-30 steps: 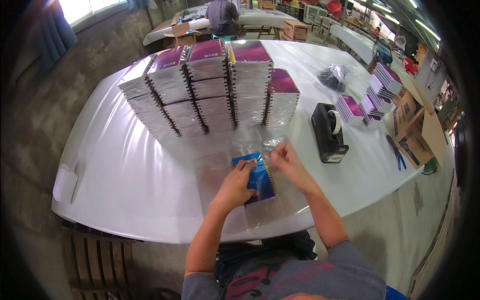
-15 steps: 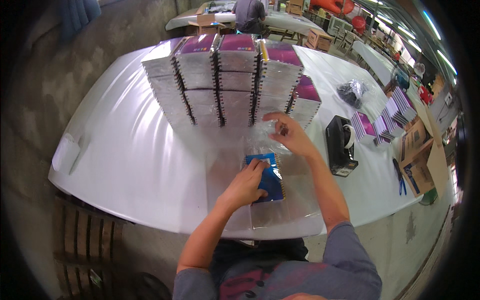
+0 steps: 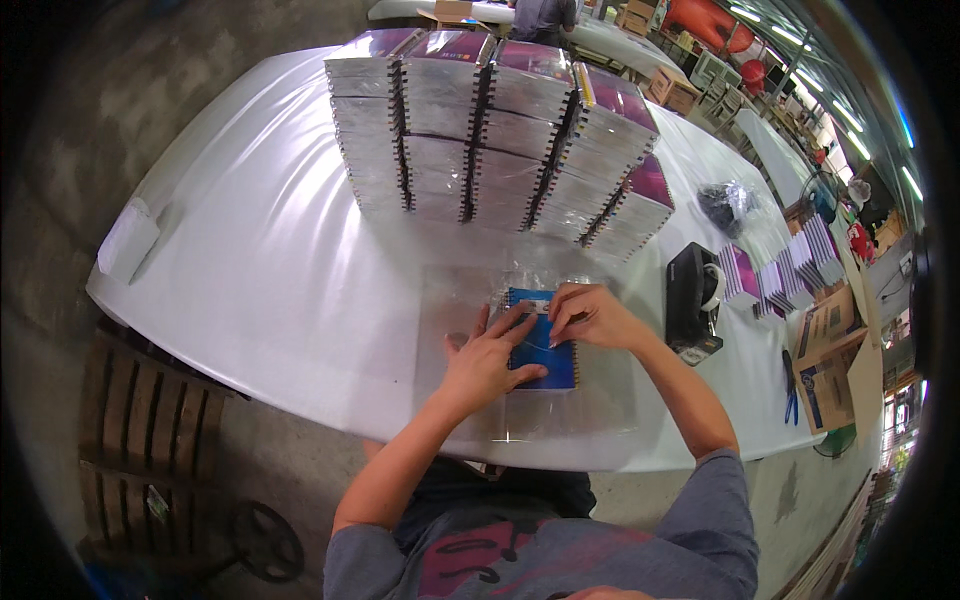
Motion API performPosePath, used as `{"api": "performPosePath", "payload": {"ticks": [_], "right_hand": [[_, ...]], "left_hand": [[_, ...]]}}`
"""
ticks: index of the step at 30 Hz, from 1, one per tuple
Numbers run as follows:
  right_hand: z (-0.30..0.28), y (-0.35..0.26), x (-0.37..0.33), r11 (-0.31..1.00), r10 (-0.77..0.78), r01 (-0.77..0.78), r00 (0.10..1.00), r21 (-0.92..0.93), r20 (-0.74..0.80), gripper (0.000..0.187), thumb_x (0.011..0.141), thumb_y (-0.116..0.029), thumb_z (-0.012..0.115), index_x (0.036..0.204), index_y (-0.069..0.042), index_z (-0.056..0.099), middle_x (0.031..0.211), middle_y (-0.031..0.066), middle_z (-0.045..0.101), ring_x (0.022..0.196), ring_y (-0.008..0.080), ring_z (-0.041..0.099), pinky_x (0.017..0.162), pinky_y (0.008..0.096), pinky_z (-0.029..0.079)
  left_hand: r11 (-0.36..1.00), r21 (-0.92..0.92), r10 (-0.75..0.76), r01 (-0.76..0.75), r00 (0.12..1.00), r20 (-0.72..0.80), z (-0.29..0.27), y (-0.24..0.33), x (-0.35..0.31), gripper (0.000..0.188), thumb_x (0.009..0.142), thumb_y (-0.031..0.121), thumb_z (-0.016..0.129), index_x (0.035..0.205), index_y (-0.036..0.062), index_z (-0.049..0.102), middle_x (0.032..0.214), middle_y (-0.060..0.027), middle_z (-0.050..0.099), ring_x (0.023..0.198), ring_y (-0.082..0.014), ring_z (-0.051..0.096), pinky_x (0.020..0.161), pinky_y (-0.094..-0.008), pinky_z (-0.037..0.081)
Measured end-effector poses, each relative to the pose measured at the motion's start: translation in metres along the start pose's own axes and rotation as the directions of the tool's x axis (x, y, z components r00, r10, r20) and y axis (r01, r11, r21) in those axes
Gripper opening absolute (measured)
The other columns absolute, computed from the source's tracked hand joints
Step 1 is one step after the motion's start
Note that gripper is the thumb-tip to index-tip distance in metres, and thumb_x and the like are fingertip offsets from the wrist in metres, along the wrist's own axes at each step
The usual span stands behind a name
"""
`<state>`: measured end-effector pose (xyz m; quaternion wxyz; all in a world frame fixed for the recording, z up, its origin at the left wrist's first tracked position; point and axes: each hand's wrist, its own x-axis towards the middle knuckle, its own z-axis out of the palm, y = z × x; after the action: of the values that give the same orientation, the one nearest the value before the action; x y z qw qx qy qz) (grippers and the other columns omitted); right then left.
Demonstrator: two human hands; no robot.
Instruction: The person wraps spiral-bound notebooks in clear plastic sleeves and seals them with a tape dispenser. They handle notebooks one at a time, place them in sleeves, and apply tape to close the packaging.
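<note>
A blue spiral notebook (image 3: 553, 374) lies on a clear plastic sheet (image 3: 606, 400) at the near side of the white table. My left hand (image 3: 482, 366) rests on it, fingers spread over the cover and its left edge. Over the upper right of the cover, my right hand (image 3: 600, 318) is closed, thumb and fingertips pinched together. Something small and pale shows at those fingertips, too small to make out. Part of the cover is hidden beneath both hands.
Tall stacks of spiral notebooks (image 3: 435, 160) stand just beyond. To the right are a black tape dispenser (image 3: 688, 290), notebook piles (image 3: 778, 280), scissors (image 3: 790, 392), a cardboard box (image 3: 828, 350) and a plastic bag (image 3: 728, 207). Another person (image 3: 540, 20) is at a far table.
My right hand has come down from in front of the stacks to the notebook's cover. My left fingers have spread wider on it. The whole view has shifted slightly.
</note>
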<state>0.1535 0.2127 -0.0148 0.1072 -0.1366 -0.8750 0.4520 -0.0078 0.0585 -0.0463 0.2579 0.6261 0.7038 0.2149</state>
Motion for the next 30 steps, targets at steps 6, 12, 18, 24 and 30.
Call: {"api": "performPosePath", "payload": {"ticks": [6,12,18,24,30], "right_hand": [[0.003,0.010,0.002,0.974,0.007,0.007,0.998,0.227,-0.061,0.014,0.063,0.006,0.075,0.075,-0.003,0.072,0.083,0.0031,0.060,0.081,0.0144,0.058,0.071,0.0267,0.049],[0.007,0.006,0.007,0.988,0.028,-0.026,1.000,0.151,-0.011,0.013,0.064,0.006,0.075,0.073,-0.003,0.071,0.083,0.0057,0.060,0.081,0.0154,0.059,0.072,0.0275,0.049],[0.016,-0.009,0.011,0.987,0.115,-0.108,0.992,-0.121,0.060,0.040,0.060,0.003,0.077,0.098,-0.006,0.065,0.112,0.0109,0.051,0.088,0.0222,0.061,0.079,0.0325,0.051],[0.023,-0.027,0.007,0.951,-0.032,0.013,0.998,-0.309,-0.056,0.092,0.060,0.003,0.077,0.137,-0.022,0.034,0.133,0.0164,0.032,0.111,0.0388,0.051,0.092,0.0427,0.049],[0.023,-0.044,0.012,0.912,0.098,-0.092,0.995,-0.399,-0.005,0.111,0.058,0.000,0.081,0.146,-0.029,0.020,0.135,0.0144,0.030,0.116,0.0373,0.048,0.095,0.0443,0.046]], "left_hand": [[0.995,-0.089,0.057,-0.044,0.989,0.139,-0.002,-0.006,0.017,0.084,0.067,0.059,0.072,0.140,0.0299,0.041,0.153,0.0082,0.021,0.138,-0.0407,0.023,0.096,-0.0763,0.015],[0.996,-0.088,0.044,-0.029,0.984,0.172,0.004,-0.002,0.023,0.085,0.066,0.057,0.073,0.140,0.0321,0.040,0.154,0.0093,0.019,0.136,-0.0471,0.022,0.096,-0.0773,0.014],[0.974,-0.219,0.071,-0.053,0.995,0.074,0.013,-0.004,0.021,0.096,0.066,0.050,0.077,0.145,0.0234,0.028,0.155,-0.0020,0.016,0.137,-0.0448,0.021,0.098,-0.0734,0.014],[0.220,-0.969,-0.034,-0.111,0.992,-0.122,-0.004,-0.012,0.022,0.095,0.068,0.034,0.081,0.145,0.0183,0.027,0.149,-0.0181,0.020,0.135,-0.0380,0.027,0.109,-0.0401,0.027],[0.950,-0.309,0.004,-0.042,0.993,-0.122,0.016,-0.036,0.037,0.055,0.071,0.042,0.075,0.123,0.0357,0.059,0.151,-0.0133,0.019,0.134,-0.0350,0.032,0.103,-0.0613,0.024]]}}
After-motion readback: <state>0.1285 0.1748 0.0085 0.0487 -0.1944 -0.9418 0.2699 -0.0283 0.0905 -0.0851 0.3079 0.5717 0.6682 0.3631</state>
